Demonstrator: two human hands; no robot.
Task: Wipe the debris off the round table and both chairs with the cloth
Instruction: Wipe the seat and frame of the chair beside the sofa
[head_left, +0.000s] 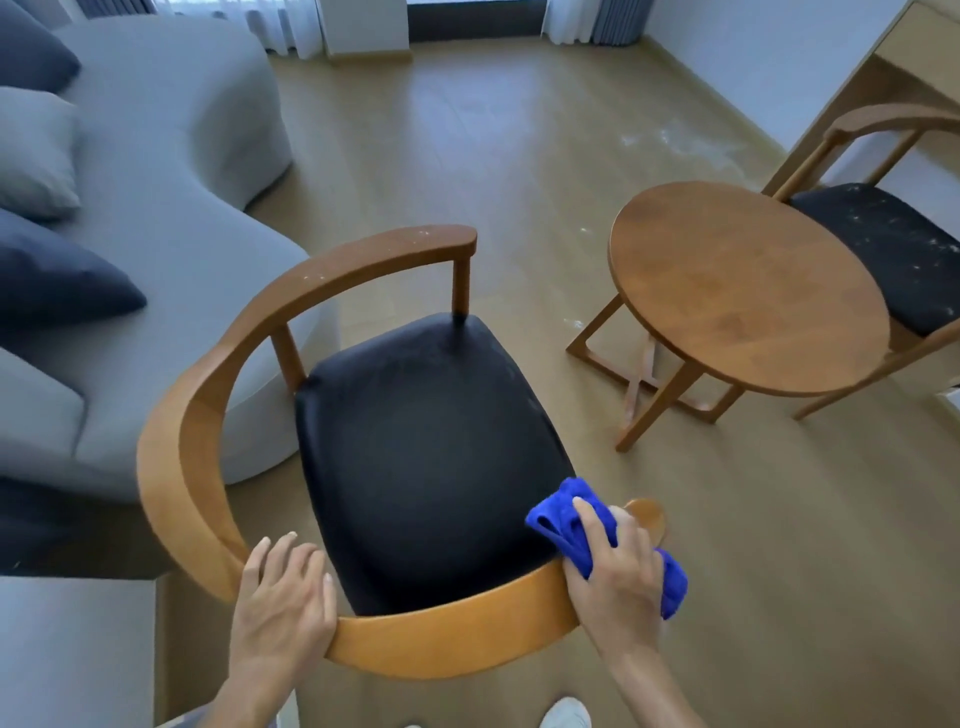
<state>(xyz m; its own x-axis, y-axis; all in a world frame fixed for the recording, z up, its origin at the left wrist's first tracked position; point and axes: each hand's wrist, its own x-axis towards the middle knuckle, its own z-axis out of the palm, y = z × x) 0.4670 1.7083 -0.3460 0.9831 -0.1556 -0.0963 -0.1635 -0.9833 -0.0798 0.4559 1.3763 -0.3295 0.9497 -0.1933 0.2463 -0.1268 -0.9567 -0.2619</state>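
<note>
We see left hand (283, 605) flat, fingers relaxed on near chair (208, 395) backrest | right hand (615, 577) grasping blue cloth (569, 519) at backrest's right end | no writing legible

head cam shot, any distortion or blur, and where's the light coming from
Head view: wide-angle bend curves the floor boards and the near chair; light comes from the windows at the top, leaving a soft sheen on the round table; the right hand and blue cloth look slightly soft, edges smeared.
</note>
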